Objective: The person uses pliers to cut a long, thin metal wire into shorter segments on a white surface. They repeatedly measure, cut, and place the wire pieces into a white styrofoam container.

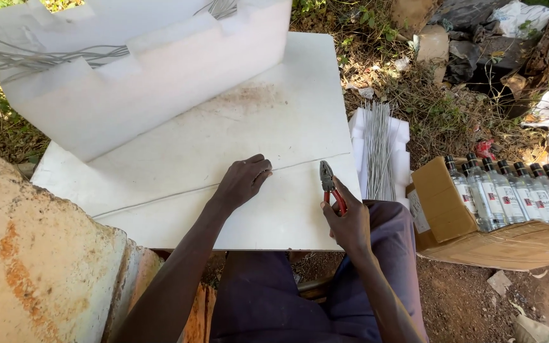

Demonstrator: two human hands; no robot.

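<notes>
Left hand [244, 181] pins the wire [160, 198] lying left-right; right hand [349, 222] grips upright pliers [330, 185].

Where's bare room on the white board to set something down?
Free: the board centre, between the foam block and the wire; also the near strip below the wire, left of the left hand. Crowded: right edge, with the right hand, pliers and cut wires.
</notes>
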